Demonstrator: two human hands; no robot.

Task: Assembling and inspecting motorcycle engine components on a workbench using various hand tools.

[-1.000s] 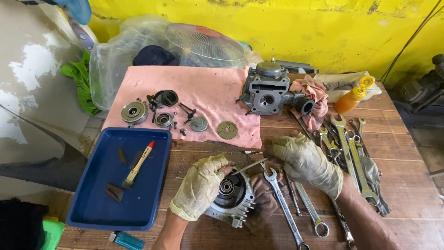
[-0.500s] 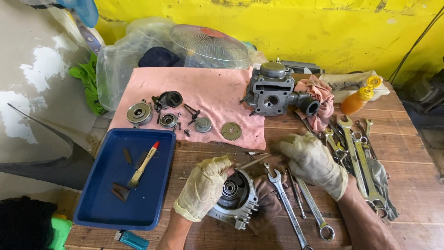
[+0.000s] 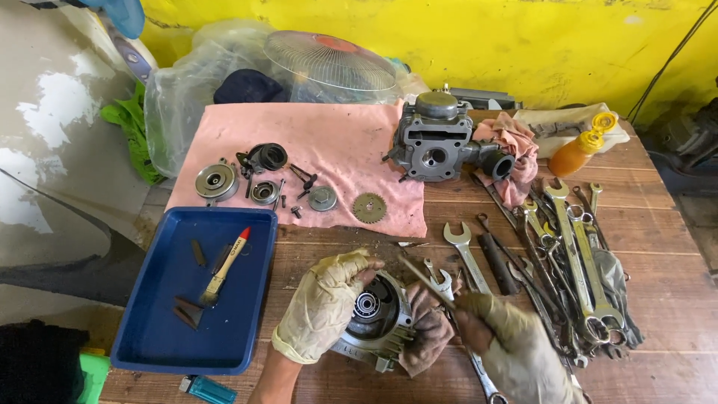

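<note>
While a blue plastic tray [image 3: 157,340] holding a red-handled brush [image 3: 223,268] sits at the near left of the wooden workbench [image 3: 658,314], the person's gloved left hand [image 3: 323,305] is clamped over the rim of a round engine casing [image 3: 378,320] lying on a rag at the near centre. Just right of it, the gloved right hand [image 3: 516,352] pinches a thin metal rod [image 3: 426,281] whose tip angles toward the casing. Teardown looks well advanced: small gears and bearings [image 3: 262,179] lie sorted on a pink cloth [image 3: 351,142] farther back, beside a stripped cylinder head [image 3: 437,138], while the casing appears still in work. Spanners [image 3: 576,247] crowd the right side, under a yellow wall [image 3: 486,37].
</note>
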